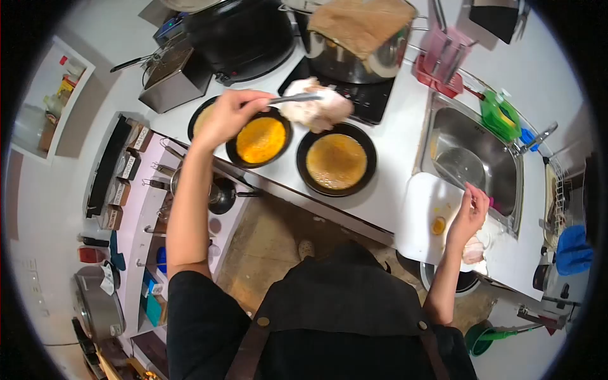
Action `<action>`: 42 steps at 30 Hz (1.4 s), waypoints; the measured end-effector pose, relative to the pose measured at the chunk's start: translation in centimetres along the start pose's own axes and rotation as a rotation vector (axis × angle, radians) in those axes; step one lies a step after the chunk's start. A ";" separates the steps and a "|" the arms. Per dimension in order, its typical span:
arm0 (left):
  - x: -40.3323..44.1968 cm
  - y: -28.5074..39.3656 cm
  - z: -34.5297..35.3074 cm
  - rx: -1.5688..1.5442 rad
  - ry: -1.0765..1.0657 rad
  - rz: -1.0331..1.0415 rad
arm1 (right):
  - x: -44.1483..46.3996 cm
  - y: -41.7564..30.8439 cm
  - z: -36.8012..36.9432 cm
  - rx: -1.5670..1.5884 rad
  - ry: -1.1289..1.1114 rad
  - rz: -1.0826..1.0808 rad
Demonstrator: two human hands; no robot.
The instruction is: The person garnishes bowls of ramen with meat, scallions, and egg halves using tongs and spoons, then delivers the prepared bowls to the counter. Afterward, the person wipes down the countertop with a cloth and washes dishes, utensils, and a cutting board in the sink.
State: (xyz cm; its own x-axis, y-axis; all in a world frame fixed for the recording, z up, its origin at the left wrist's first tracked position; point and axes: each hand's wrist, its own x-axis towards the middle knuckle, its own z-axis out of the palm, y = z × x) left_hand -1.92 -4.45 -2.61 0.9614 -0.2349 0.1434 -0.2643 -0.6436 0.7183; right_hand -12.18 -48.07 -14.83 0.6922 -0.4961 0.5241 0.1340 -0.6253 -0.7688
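Note:
My left hand point(237, 115) is closed on the handle of a dark utensil point(296, 98). At the utensil's far end is a pale, whitish piece of food point(320, 109), above the counter between two black pans. One pan point(236, 152) holds an orange-yellow round point(261, 140); the other pan point(371, 158) holds a browner round point(336, 161). A third pan is partly hidden behind my left hand. My right hand point(470, 215) has its fingers pinched at the edge of a white tray point(415, 209) with a small yellow-orange piece point(438, 225) in it. A thin pale utensil seems to extend from those fingers.
Behind the pans stand a big black pot point(244, 41) and a steel pot point(335, 60) under a brown cloth point(361, 25), on a black cooktop point(373, 101). A metal sink point(468, 158) lies at the right. A pink container point(443, 57) and green soap holder point(500, 117) stand behind it.

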 end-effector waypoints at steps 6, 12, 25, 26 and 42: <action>-4.2 -12.7 -11.8 0.058 0.111 -0.187 | -3.0 -3.5 4.8 -0.057 0.023 -0.017; -5.0 -24.7 -14.9 0.106 0.095 -0.286 | -6.6 -7.1 8.5 -0.056 0.063 0.040; -2.1 -26.5 -17.7 0.468 0.060 -0.266 | -8.4 -9.4 7.9 -0.149 0.124 0.083; -2.0 -26.4 -18.3 0.507 0.073 -0.246 | -8.4 -9.4 7.8 -0.143 0.125 0.093; 5.4 5.8 10.5 -0.147 -0.521 0.274 | -7.8 1.6 -8.8 -0.391 0.441 0.267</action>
State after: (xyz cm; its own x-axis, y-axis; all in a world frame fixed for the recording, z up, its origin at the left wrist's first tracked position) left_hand 0.92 -17.10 -4.78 0.6860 -0.7275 0.0105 -0.4476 -0.4105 0.7945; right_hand -23.56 -50.49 -16.93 0.2986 -0.8140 0.4983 -0.3285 -0.5779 -0.7471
